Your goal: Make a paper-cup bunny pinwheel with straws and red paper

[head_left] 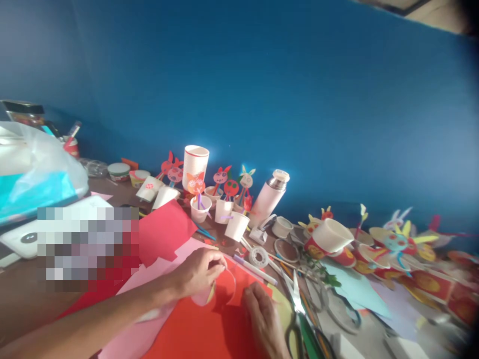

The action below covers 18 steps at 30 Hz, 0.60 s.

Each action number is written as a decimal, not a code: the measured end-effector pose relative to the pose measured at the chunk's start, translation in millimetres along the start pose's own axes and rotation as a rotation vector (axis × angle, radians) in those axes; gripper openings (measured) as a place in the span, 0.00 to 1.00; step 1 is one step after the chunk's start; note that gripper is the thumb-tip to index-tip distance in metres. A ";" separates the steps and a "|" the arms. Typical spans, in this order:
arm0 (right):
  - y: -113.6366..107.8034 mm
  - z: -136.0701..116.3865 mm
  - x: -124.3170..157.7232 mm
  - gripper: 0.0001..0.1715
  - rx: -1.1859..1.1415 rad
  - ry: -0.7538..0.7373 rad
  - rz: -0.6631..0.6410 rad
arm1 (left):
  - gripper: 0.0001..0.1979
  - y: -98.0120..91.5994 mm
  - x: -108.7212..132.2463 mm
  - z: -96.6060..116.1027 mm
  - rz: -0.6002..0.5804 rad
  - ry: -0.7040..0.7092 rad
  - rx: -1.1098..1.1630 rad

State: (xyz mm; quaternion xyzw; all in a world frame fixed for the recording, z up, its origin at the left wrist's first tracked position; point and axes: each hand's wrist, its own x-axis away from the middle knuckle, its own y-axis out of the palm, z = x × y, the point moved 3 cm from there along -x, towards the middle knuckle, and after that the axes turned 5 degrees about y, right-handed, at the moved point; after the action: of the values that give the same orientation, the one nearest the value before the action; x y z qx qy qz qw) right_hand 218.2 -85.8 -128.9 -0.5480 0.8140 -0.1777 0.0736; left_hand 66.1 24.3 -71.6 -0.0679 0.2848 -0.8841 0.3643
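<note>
My left hand (205, 271) is closed in a pinch over a large orange-red paper sheet (194, 319). From its fingertips a thin, pale curved strip (233, 284) hangs down toward the sheet. Beneath that hand, a small pink paper piece (201, 297) lies partly hidden. My right hand (262, 316) rests on the sheet's right side, fingers curled together against the paper; their tips are partly hidden. Just right of it lie scissors (298, 304) with dark handles, their blades apart. Pink paper (129, 319) spreads under my left forearm.
Behind the papers stand paper cups (237, 227) with paper animal faces on sticks, and a pink thermos (267, 199). A tape roll (258, 257) and a marker (258, 271) lie ahead. Red-and-white cups (333, 234) crowd the right; a plastic bag (48, 159) sits left.
</note>
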 end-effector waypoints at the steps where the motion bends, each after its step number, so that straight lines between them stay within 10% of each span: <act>1: -1.3 -2.0 0.9 0.21 -0.009 -0.005 0.035 | 0.10 -4.4 -0.4 1.5 0.050 0.071 -0.133; 10: 2.4 -16.0 3.5 0.22 -0.010 -0.066 0.057 | 0.17 -23.3 3.8 6.7 0.154 0.245 -0.438; 18: 6.3 -6.9 1.4 0.19 0.112 -0.136 0.058 | 0.11 -14.6 8.1 11.2 -0.041 0.070 -0.038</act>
State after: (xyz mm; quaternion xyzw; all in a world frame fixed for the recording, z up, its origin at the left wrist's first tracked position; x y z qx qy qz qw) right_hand 210.0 -83.4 -124.8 -0.5300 0.8115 -0.1832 0.1645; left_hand 55.0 22.1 -54.9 -0.0497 0.3126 -0.8876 0.3345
